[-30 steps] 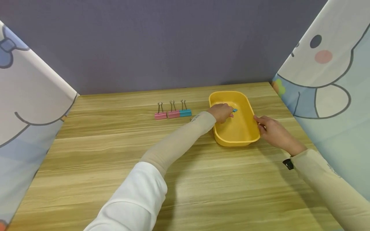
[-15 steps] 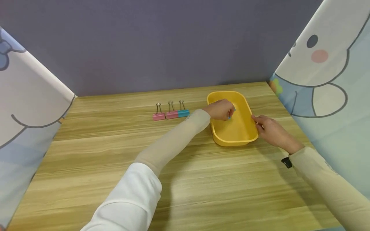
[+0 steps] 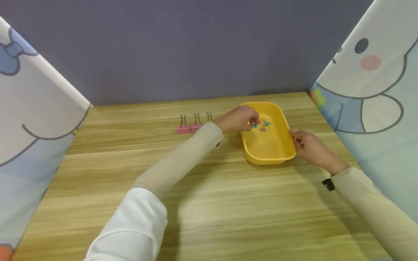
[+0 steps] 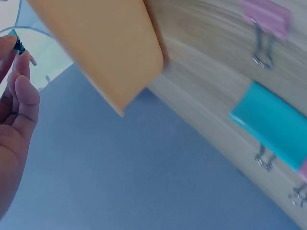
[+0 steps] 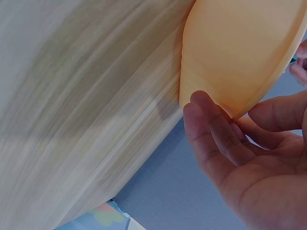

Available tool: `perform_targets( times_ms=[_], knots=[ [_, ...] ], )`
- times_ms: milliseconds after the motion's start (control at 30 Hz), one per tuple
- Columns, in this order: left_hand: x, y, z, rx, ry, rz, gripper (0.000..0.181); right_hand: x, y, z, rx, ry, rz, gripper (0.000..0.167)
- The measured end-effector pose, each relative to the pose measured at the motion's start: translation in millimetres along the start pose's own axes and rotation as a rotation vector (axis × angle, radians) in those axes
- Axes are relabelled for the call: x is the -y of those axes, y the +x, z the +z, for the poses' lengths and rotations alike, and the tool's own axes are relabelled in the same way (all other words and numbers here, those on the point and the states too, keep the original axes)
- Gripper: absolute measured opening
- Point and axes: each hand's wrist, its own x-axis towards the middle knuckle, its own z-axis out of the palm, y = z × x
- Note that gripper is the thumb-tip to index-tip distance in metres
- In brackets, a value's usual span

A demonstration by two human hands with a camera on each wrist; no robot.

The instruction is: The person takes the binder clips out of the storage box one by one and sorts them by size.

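- Grey wall point(image 3: 196, 50) behind, cartoon panels point(image 3: 349, 108) at the sides, wooden table point(image 3: 209, 224) below.
- Towards the table's right, the yellow tray point(image 3: 269, 159) sits flat. The right hand point(image 3: 315, 150) pinches its right rim, thumb at the edge and fingers against the outer wall.
- The left hand point(image 3: 237, 119) reaches over the left rim, fingertips pinching a small blue clip point(image 4: 18, 43) above the tray; its other fingers bend loosely.
- Two loose clips lie in the tray's far half, close together: one blue point(image 3: 267, 123), one pink point(image 3: 263, 129).
- Left of the tray, three big clips form a row, handles towards the wall: pink point(image 3: 184, 129), pink point(image 3: 196, 127), then blue point(image 4: 272, 125), its body hidden by the sleeve point(image 3: 183, 159) in the head view.
- One more pink clip point(image 4: 267, 17), blurred, lies on the table nearer the person.
- Work looks partway along: the row seems done, while the held clip and the loose pair appear unsettled. Whether the held one is leaving or entering the tray cannot be told.
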Motion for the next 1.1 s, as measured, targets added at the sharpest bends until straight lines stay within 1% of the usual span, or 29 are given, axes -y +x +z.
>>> perform_targets(
  times_ms=[100, 233, 400, 467, 533, 700, 767, 833, 967, 1100],
  knots=[
    [3.1, -10.2, -5.7, -0.001, -0.002, -0.014, 0.015, -2, -0.6, -1, 0.001, -0.004, -0.007, 0.042],
    [6.0, -21.5, -14.1, -0.013, 0.002, -0.033, 0.013, -4, -2.2, -4, -0.026, -0.024, -0.017, 0.041],
    [12.9, -34.8, -16.0, -0.037, 0.015, -0.025, 0.011, -6, -4.0, -6, -0.041, -0.037, -0.025, 0.041],
    [16.9, -41.1, -14.1, -0.043, 0.015, -0.020, 0.009, -8, -4.4, -6, -0.045, -0.040, -0.026, 0.042],
    [21.3, -48.5, -12.3, -0.034, 0.012, -0.028, 0.009, -9, -4.6, -6, -0.046, -0.040, -0.024, 0.042],
    [31.7, -68.5, -7.1, 0.041, 0.008, -0.093, 0.011, -11, -5.2, -6, -0.050, -0.044, -0.024, 0.042],
    [36.4, -75.7, -3.1, 0.063, 0.011, -0.117, 0.010, -12, -5.9, -5, -0.051, -0.043, -0.028, 0.042],
    [42.2, -81.6, 2.8, 0.075, 0.006, -0.129, 0.009, -13, -6.7, -5, -0.058, -0.045, -0.034, 0.041],
    [51.5, -89.3, 14.3, 0.072, -0.008, -0.150, 0.008, -14, -7.9, -5, -0.072, -0.052, -0.038, 0.041],
    [56.7, -92.9, 23.4, 0.086, -0.035, -0.182, 0.006, -13, -9.0, -6, -0.071, -0.061, -0.027, 0.041]
  ],
)
